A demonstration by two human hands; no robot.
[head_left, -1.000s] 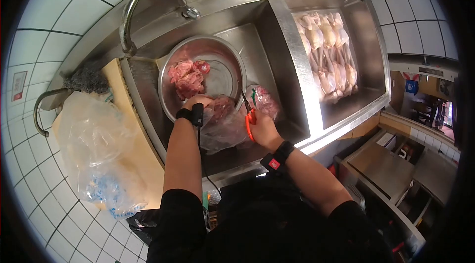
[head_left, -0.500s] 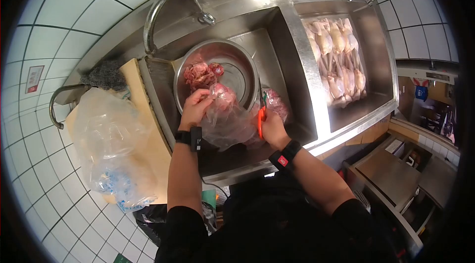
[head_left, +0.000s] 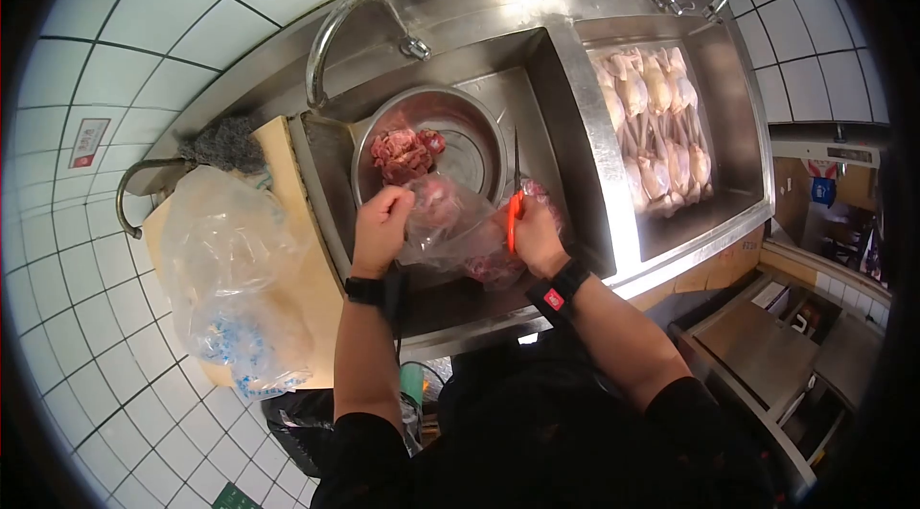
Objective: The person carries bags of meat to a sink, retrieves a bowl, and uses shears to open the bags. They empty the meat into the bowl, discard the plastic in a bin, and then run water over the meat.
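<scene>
My left hand (head_left: pixel 380 229) is closed on the edge of a clear plastic bag (head_left: pixel 450 236) with pinkish-red meat inside. The bag hangs over the near rim of a round steel bowl (head_left: pixel 494 130). Chunks of raw red meat (head_left: pixel 401 154) lie in the bowl's left part. In my right hand (head_left: pixel 540 239) are orange-handled scissors (head_left: pixel 515 214), their dark blades pointing away from me along the bowl's right side. The right hand is against the bag's right part; whether it also grips the plastic is hidden. More bagged meat (head_left: pixel 494 269) shows below, between my hands.
The bowl stands in a steel sink (head_left: pixel 532 116) under a curved faucet (head_left: pixel 331 34). Several whole plucked birds (head_left: pixel 656 135) lie in the right basin. At left, a crumpled plastic bag (head_left: pixel 225 250) covers part of a cutting board (head_left: pixel 311 317); a dark scrubber (head_left: pixel 222 145) sits behind.
My left hand has shifted slightly down from the bowl, fingers more tightly closed on the bag. The scissors now point straighter away from me. The whole view has shifted a little.
</scene>
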